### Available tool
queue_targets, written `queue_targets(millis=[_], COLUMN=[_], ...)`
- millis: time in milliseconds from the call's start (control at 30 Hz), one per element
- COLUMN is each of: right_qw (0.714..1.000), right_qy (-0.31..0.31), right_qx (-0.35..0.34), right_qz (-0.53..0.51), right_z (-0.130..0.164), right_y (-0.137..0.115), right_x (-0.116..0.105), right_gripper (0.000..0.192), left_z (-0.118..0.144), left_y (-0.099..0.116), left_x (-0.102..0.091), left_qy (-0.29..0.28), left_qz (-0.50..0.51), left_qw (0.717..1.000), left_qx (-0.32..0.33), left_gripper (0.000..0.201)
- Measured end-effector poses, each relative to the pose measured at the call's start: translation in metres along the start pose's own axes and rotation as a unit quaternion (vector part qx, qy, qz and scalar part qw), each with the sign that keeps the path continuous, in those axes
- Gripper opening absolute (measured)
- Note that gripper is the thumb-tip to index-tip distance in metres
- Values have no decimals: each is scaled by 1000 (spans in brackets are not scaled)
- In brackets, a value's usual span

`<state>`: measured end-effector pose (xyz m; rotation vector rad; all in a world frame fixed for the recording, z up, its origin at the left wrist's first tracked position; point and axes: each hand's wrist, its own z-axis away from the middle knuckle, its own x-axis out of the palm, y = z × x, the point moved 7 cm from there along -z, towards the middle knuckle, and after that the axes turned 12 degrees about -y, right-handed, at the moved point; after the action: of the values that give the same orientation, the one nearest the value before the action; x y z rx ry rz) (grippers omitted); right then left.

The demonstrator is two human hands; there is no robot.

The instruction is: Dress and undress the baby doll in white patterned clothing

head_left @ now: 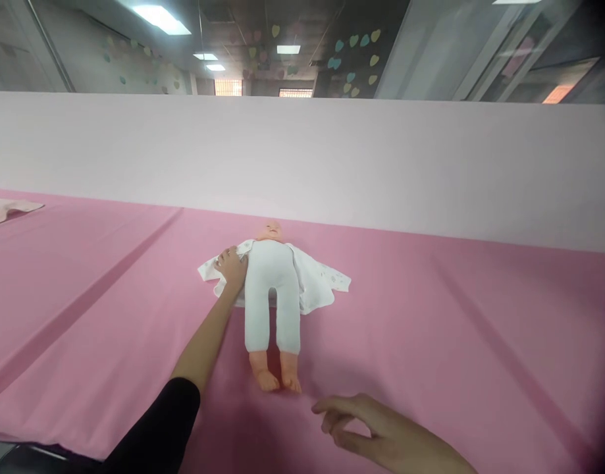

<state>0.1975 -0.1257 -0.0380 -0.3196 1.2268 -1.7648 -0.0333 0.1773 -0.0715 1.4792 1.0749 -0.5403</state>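
Here, the left hand [232, 266] lies flat and open on the white cloth [316, 283] beside the doll [272, 289] — touching it. The doll's long axis runs away from the person, feet nearest. The right hand [376, 431] hovers loosely open, holding nothing, right of the feet.

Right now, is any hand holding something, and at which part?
Nothing is gripped. The left hand lies flat on the white garment, at its left flap beside the doll. The right hand hovers empty.

The doll [272, 289] covers the middle of the white garment [316, 283] beneath it. The right hand [381, 431] runs off the bottom edge. The folded cloth [6, 210] is cut by the left edge.
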Motion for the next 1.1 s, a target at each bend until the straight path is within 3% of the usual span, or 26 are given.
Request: queue_targets(millis=[133, 233, 300, 367, 400, 500, 600, 800, 900, 1100], right_qw=[988, 974, 966, 940, 916, 899, 891, 861, 851, 818], right_qy=[-16, 87, 182, 247, 264, 260, 271, 310, 318, 330], right_qx=[-112, -161, -184, -168, -141, -113, -103, -76, -53, -20], right_qz=[-104, -130, -23, 165, 268, 335, 350, 395, 416, 470], right_z=[-61, -132, -182, -229, -251, -299, -316, -316, -318, -328], right_y=[-35, -58, -79, -101, -109, -118, -115, -108, -105, -98], right_x=[-46, -90, -113, -124, -126, -131, -136, -140, -140, -135], right_gripper=[35, 31, 22, 24, 28, 30, 23, 27, 27, 38], left_z=[2, 1, -1, -3, -3, -2, 1, 6, 7, 6], left_y=[-3, -10, -15, -22, -25, -35, -42, -55, -61, -76], left_x=[8, 8, 6, 4, 3, 0, 0, -2, -6, -12], left_qy=[23, 24, 22, 19, 20, 34, 43, 76, 79, 71], left_qz=[-69, -46, -7, 34, 49, 58, 33, 20, 47, 112], left_qw=[996, 996, 997, 997, 997, 998, 997, 989, 990, 989], left_qx=[58, 66, 68, 60, 54, 0, -63, -124, -108, -61], left_gripper=[38, 41, 44, 44, 44, 38, 36, 49, 65, 73])
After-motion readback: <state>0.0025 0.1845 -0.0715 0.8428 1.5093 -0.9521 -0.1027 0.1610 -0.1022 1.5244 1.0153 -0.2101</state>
